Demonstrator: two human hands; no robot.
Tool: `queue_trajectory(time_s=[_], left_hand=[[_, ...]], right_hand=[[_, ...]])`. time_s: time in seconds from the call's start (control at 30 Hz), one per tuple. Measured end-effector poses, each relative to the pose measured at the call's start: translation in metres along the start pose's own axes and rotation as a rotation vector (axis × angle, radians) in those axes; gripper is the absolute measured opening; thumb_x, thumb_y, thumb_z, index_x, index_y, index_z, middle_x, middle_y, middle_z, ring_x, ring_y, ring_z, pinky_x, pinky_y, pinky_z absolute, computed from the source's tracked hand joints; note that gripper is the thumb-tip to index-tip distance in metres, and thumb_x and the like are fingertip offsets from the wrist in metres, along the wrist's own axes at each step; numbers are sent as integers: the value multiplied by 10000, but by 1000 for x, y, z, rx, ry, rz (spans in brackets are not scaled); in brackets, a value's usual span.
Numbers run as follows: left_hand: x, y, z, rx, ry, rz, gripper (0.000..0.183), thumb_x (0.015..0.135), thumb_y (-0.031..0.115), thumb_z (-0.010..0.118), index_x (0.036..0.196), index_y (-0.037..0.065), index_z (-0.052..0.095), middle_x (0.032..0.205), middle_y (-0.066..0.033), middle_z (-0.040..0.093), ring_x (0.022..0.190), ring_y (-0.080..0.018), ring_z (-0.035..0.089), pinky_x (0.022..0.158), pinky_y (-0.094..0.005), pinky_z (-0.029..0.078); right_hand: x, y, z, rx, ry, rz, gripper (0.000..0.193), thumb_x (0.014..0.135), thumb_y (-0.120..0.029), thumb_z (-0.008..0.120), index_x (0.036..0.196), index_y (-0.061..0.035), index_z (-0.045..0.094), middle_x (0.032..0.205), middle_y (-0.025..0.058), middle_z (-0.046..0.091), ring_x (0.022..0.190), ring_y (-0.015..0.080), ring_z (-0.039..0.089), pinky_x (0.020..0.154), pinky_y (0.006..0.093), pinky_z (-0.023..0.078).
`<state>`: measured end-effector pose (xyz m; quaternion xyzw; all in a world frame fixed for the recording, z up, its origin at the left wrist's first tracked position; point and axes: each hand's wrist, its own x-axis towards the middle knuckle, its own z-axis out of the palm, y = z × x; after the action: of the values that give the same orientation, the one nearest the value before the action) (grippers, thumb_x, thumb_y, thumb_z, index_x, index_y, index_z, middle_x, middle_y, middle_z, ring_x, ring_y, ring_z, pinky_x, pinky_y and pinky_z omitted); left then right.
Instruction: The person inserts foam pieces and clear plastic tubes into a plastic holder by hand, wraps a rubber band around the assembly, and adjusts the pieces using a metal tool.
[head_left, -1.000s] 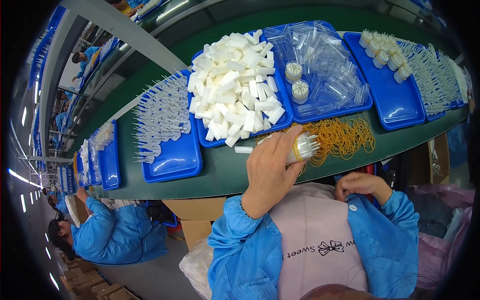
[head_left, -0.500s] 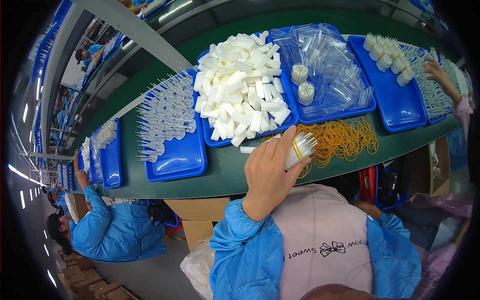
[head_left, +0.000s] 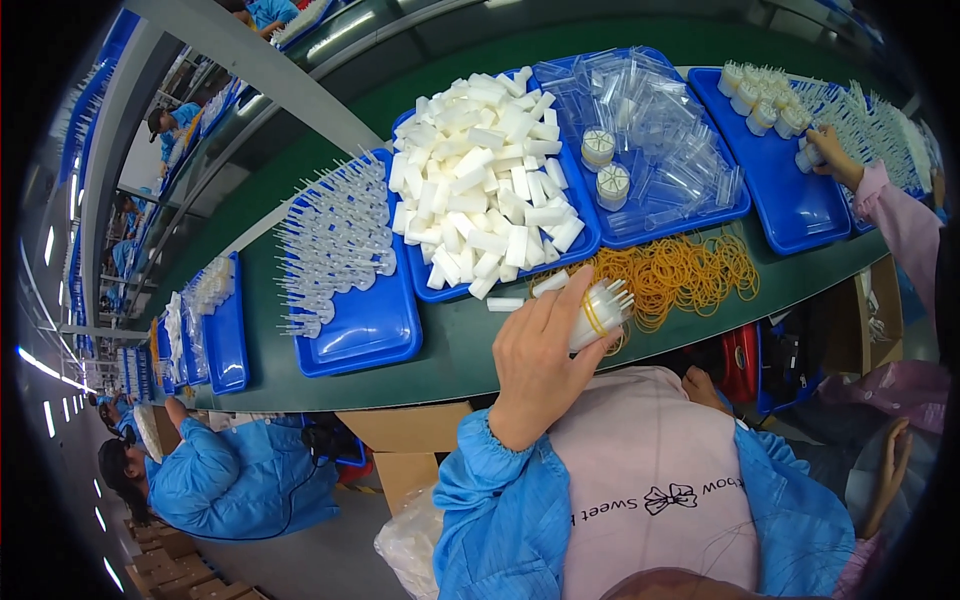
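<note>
Where blue trays line the green bench, left hand gripping banded white bundle, right hand seemingly half-hidden, grip unclear

Your left hand covers most of the bundle, so you cannot count its pieces. Your right hand is half hidden behind your apron; its grip cannot be told.

The left hand is reaching forward from a blue sleeve, its fingers curling closed around what it is gripping, thumb on the right side. The right hand is resting low against the body, mostly hidden.
</note>
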<state>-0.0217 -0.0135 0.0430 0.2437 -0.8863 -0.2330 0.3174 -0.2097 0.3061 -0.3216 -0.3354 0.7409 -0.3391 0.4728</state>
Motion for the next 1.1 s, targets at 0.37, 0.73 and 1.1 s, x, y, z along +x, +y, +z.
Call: queue_trajectory(time_s=[0.37,0.73,1.1], left_hand=[[-10,-3,-16,-111,37,46,627,665,171,832,1232,68,584,853,-106,628,715,-278,605,616,-372,473],[-21,-2,-41,-140,51,47,611,645,71,838,1204,9,600,912,-120,657,801,-237,650,700,-313,510],[-19,7,-30,-159,12,60,613,641,67,844,1202,13,602,951,-125,663,839,-237,659,732,-312,517]], right_hand=[[8,13,-18,-69,113,-178,148,811,-137,563,817,-42,676,767,155,650,730,303,636,648,377,491],[33,45,-26,-236,87,-298,154,806,-144,557,814,-55,682,787,150,656,757,307,637,667,393,494],[100,20,-18,-402,90,-413,160,800,-150,551,812,-68,688,806,146,661,783,311,638,687,409,497]])
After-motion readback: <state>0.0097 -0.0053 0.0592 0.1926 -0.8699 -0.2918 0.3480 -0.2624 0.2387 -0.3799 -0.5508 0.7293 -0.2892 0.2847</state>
